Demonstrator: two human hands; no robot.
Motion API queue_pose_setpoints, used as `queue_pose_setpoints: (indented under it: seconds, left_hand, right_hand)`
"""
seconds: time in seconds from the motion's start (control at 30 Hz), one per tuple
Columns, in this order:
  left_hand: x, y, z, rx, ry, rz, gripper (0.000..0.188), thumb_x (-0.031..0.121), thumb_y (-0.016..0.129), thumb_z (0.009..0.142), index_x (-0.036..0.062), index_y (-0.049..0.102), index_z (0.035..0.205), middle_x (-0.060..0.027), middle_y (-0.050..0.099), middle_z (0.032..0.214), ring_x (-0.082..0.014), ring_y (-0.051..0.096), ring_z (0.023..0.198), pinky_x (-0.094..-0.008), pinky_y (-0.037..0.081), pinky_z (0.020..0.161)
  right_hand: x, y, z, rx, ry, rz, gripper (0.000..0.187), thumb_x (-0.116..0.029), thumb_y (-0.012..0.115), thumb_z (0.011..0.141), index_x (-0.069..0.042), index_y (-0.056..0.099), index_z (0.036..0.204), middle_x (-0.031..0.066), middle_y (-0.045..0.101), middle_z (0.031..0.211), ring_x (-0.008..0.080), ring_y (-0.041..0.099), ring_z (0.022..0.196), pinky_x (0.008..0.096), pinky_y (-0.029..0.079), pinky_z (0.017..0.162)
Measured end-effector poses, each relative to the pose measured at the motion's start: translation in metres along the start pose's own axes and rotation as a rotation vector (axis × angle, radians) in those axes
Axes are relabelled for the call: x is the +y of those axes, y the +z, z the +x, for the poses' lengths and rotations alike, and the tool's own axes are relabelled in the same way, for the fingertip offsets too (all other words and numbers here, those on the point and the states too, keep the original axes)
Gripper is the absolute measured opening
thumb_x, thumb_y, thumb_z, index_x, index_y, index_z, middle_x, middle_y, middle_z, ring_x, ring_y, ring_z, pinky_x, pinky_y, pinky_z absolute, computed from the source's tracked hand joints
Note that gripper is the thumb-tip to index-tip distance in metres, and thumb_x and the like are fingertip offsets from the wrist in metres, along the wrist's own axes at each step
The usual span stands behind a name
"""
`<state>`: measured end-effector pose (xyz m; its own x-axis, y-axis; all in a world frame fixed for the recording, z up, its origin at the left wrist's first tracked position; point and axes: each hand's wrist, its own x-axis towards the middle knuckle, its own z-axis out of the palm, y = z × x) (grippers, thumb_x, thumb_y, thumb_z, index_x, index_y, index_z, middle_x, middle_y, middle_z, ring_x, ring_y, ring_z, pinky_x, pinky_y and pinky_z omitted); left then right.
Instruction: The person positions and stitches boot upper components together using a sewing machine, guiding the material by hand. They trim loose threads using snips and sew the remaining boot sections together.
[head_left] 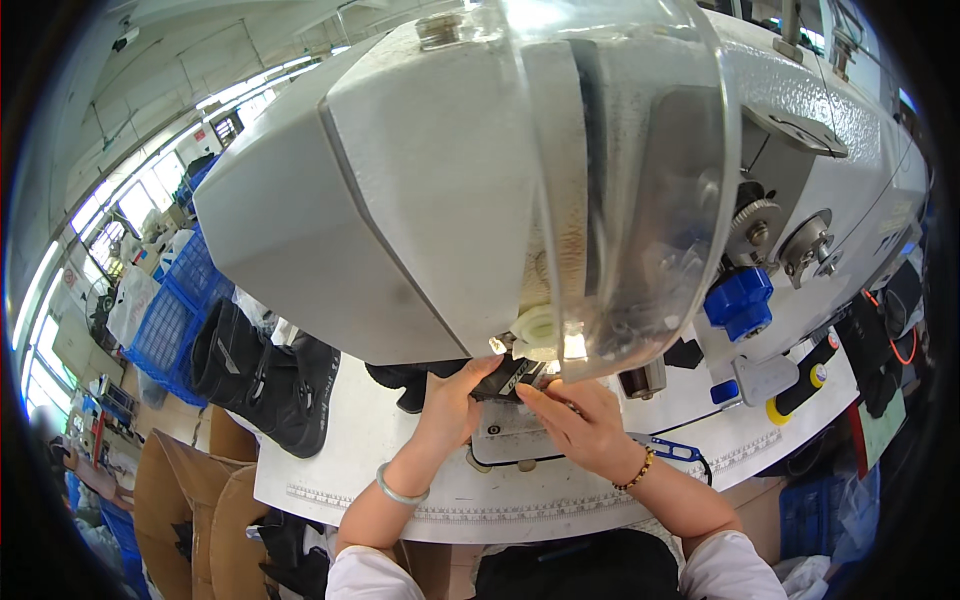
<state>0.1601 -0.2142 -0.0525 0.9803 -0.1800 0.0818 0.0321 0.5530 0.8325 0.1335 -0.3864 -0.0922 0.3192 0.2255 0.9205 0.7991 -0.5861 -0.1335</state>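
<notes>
While the black piece (508,377) was held by left grip (452,405), at six o'clock below sewing machine (430,190), right grip (578,415) closure couldn't be told; skew could be caused by uneven pressure.

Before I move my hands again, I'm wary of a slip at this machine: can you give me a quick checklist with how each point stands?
1. Left hand on the dark piece: ok, its thumb lies on the piece's left part.
2. Right hand firmly gripping the piece: cannot tell; its fingertips are at the right end.
3. Fingertips clear of the needle: cannot tell, no needle is discernible below the machine head.
4. Wrists bare: not ok, a bangle on the left, a beaded bracelet on the right.
5. Blue tool well away from the right wrist: not ok, it lies close by.
6. Black boot apart from the left hand: ok.
</notes>
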Motion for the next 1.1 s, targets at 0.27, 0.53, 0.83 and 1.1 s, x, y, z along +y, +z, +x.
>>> queue_pose_setpoints:
  seconds: [0.27, 0.53, 0.83, 1.1]
  left_hand:
    - [-0.011, -0.027, 0.014, 0.021, 0.149, 0.35, 0.051, -0.022, 0.045, 0.061, -0.002, 0.063, 0.105, -0.0156, 0.068, 0.1, -0.0265, 0.066, 0.096, -0.0298, 0.047, 0.089]
    - [-0.011, 0.001, -0.003, 0.073, 0.151, 0.125, 0.014, 0.003, 0.061, 0.085, -0.0022, 0.065, 0.098, -0.0034, 0.066, 0.09, -0.011, 0.061, 0.081, -0.0237, 0.046, 0.079]
    - [-0.023, 0.019, -0.023, 0.234, 0.373, 0.453, 0.017, 0.016, 0.06, 0.093, 0.0024, 0.062, 0.083, 0.0068, 0.054, 0.076, -0.0015, 0.043, 0.066, -0.0195, 0.034, 0.057]
    - [-0.05, 0.008, -0.035, 0.254, 0.692, 1.083, 0.068, -0.02, 0.047, 0.068, 0.0053, 0.051, 0.131, -0.0183, 0.066, 0.104, -0.03, 0.067, 0.074, -0.0274, 0.05, 0.064]
  right_hand:
    - [-0.006, -0.001, 0.005, -0.081, 0.05, -0.009, 0.038, 0.001, 0.07, 0.072, -0.004, 0.066, 0.109, 0.0047, 0.052, 0.083, 0.0187, 0.055, 0.068, 0.0296, 0.044, 0.057]
    - [-0.008, -0.005, 0.009, -0.065, 0.034, -0.036, 0.04, 0.0, 0.071, 0.071, -0.004, 0.066, 0.11, 0.0035, 0.053, 0.083, 0.0168, 0.054, 0.067, 0.029, 0.043, 0.056]
    - [-0.007, -0.004, 0.007, -0.033, 0.029, 0.006, 0.047, -0.002, 0.072, 0.068, -0.013, 0.066, 0.113, 0.0031, 0.054, 0.087, 0.0156, 0.053, 0.069, 0.0282, 0.043, 0.057]
    - [-0.001, -0.007, -0.001, -0.026, 0.041, 0.022, 0.046, 0.0, 0.073, 0.065, -0.012, 0.068, 0.109, 0.0049, 0.051, 0.091, 0.017, 0.054, 0.068, 0.0274, 0.044, 0.056]
